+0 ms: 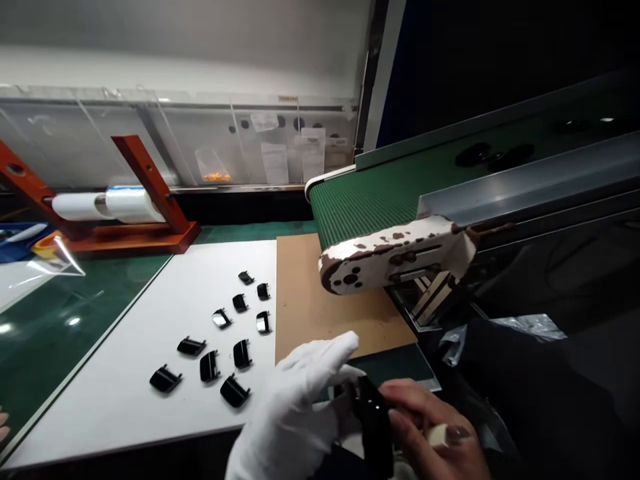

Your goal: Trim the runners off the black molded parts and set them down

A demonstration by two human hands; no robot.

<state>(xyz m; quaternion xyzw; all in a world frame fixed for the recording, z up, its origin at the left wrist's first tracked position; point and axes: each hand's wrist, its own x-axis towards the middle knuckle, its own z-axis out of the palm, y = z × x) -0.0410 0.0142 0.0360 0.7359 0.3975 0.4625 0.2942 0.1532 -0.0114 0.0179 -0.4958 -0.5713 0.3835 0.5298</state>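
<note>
My left hand (pixel 295 413) wears a white glove and grips a glossy black plastic part (pixel 373 420) near the bottom of the view, its index finger stretched forward. My bare right hand (pixel 430 430) pinches the same part from the right and also holds a small pale object against its fingers. Several similar black parts (pixel 220 347) lie in loose rows on a white board (pixel 115 373) just left of my hands.
A green conveyor belt (pixel 380 193) ends above a brown cardboard sheet (pixel 310 300). A red stand with a white film roll (pixel 125 203) sits at the back left. A clear plastic sheet covers the green bench (pixel 45 327). Another person's fingertip (pixel 3 423) shows at the left edge.
</note>
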